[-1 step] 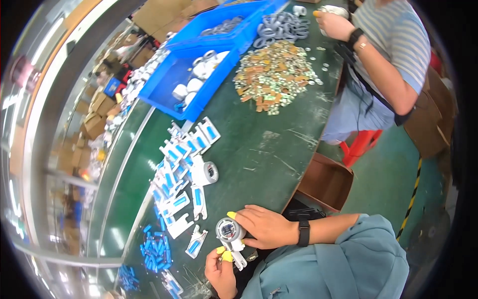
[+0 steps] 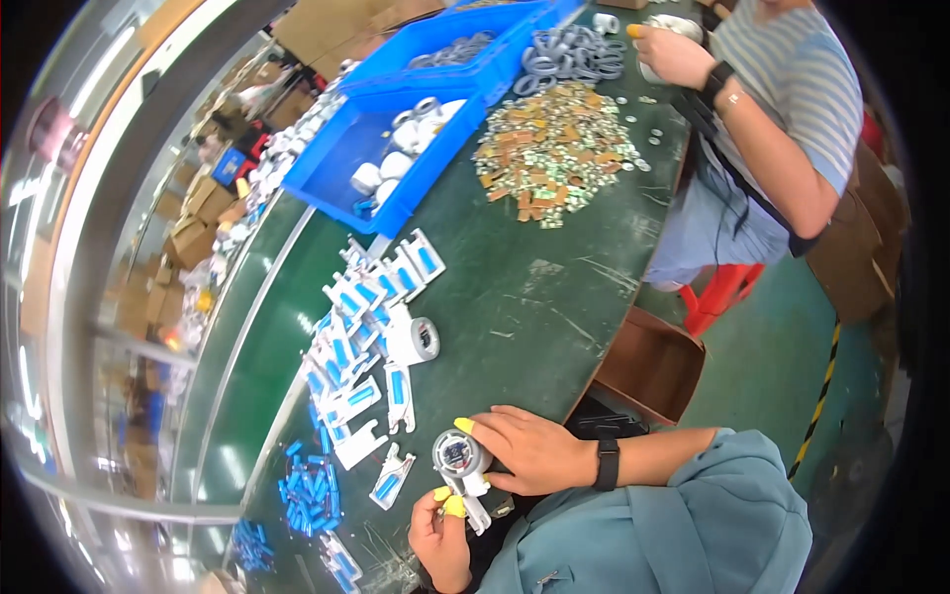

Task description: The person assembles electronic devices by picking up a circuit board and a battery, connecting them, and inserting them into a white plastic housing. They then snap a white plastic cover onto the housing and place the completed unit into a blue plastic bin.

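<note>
"Fingers, right hand (image 2: 529, 455): state?"

"Curled about one round white housing (image 2: 457, 453) from its three o'clock side; index tip, in a yellow finger cot (image 2: 463, 425), at the rim."

"Housing, location?"

"Over the green worktop (image 2: 524, 307), at six o'clock in the view; open face up, circuitry visible within; white bracket (image 2: 478, 515) at its five o'clock side."

"Left hand (image 2: 438, 540)?"

"Six o'clock of the housing; thumb and forefinger, yellow-tipped, drawn close together beside the bracket. Whether they grip anything, cannot tell."

"Surrounding stock?"

"White holders with blue cells (image 2: 361, 322), heaped, eleven o'clock of the housing. Loose blue cells (image 2: 310, 495), between eight and nine. Small circuit boards (image 2: 554, 148), piled, toward one. Blue bin (image 2: 334, 163), between eleven and twelve."
</note>
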A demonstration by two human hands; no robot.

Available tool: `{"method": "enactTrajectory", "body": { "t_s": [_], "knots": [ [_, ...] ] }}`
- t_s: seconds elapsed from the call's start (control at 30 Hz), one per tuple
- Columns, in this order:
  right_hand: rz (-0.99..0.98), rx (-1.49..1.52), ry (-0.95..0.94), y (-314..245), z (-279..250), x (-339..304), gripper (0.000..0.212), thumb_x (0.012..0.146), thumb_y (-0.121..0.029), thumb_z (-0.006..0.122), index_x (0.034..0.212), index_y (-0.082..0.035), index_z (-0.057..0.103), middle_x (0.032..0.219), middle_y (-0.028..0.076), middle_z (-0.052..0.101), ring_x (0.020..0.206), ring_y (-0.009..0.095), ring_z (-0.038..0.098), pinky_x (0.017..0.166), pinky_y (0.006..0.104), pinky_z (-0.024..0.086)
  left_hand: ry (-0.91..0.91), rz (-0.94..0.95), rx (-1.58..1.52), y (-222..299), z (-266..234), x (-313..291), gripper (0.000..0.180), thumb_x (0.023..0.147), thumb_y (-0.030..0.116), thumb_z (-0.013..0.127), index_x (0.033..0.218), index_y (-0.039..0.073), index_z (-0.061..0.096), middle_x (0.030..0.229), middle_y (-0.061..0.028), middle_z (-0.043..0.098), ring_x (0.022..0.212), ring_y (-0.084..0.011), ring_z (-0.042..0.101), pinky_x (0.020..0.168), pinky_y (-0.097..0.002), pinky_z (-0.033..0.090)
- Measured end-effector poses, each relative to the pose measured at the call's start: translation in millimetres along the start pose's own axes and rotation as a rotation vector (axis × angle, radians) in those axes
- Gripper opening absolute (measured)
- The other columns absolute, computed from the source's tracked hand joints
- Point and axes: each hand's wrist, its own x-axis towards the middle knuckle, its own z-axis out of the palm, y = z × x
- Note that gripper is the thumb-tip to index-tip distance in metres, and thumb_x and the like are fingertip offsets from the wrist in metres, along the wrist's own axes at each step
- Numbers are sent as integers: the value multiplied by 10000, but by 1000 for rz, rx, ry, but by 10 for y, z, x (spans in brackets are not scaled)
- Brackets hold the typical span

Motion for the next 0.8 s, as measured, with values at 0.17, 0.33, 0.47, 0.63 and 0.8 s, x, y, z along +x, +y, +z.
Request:
{"method": "enactTrajectory", "body": {
  "t_s": [0.17, 0.33, 0.47, 0.63, 0.8],
  "knots": [
    [-127, 40, -132, -118, -183, 17, 730, 730, -306, 775, 1335, -63, 446, 1370, 175, 407, 1338, 408, 336, 1071, 566, 316, -17, 50, -154, -169, -30, 49, 205, 894, -30, 586, 1099, -23, 586, 987, -27, 607, 923, -86, 553, 785, -236, 463],
    [-150, -32, -193, -165, -57, 73, 727, 711, -404, 786, 1297, -78, 504, 1395, 109, 420, 1404, 409, 237, 1087, 604, 257, -140, 222, 27, -176, -60, 41, 262, 878, -20, 611, 1135, -30, 563, 1069, -63, 591, 943, -109, 565, 825, -237, 456],
    [-222, -77, -255, -153, -118, 135, 656, 721, -343, 786, 1267, -84, 532, 1390, 110, 429, 1402, 412, 239, 1099, 588, 247, -146, 211, -51, -126, -68, 57, 276, 845, -26, 634, 1114, -32, 569, 1040, -64, 608, 922, -111, 575, 808, -243, 463],
    [-202, -12, -220, -165, -142, 153, 497, 730, -197, 775, 1184, -97, 602, 1365, 110, 452, 1395, 396, 275, 1095, 561, 267, -140, 432, 288, -2, -74, 109, 294, 789, -24, 664, 1070, -26, 576, 978, -127, 640, 857, -224, 627, 755, -304, 503],
    [-183, 92, -52, -141, -109, 133, 359, 745, -122, 737, 1087, -85, 635, 1328, 108, 484, 1358, 391, 351, 1069, 545, 303, -77, 681, 402, 125, -22, 176, 289, 771, -18, 690, 1036, -15, 574, 956, -171, 652, 823, -341, 639, 727, -374, 529]
  ]
}}
